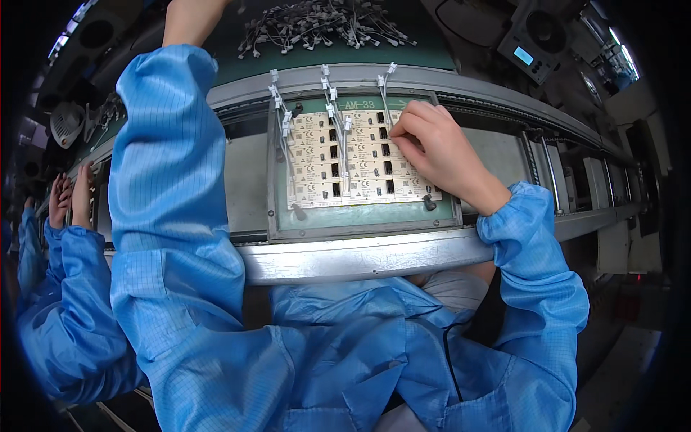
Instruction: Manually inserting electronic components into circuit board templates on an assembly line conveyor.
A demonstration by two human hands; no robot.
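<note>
A panel of pale circuit boards (309, 169) with black components lies in a green-faced fixture (345, 222) in front of me. White two-wire cables with small plugs stand along its left side and middle. My right hand (435, 147) rests over the right part of the panel, thumb and fingertips pinched at the lower end of a white cable (384, 93). That cable's plugs point up and away. My left arm stretches far forward, and my left hand (194, 18) is at the top edge, its fingers mostly cut off from view.
A tangled heap of white cables (324, 29) lies on the green bench top beyond the conveyor. A metal rail (367, 258) runs between me and the fixture. At the left, another person in blue sleeves (75, 302) works. A device with a lit screen (523, 55) stands far right.
</note>
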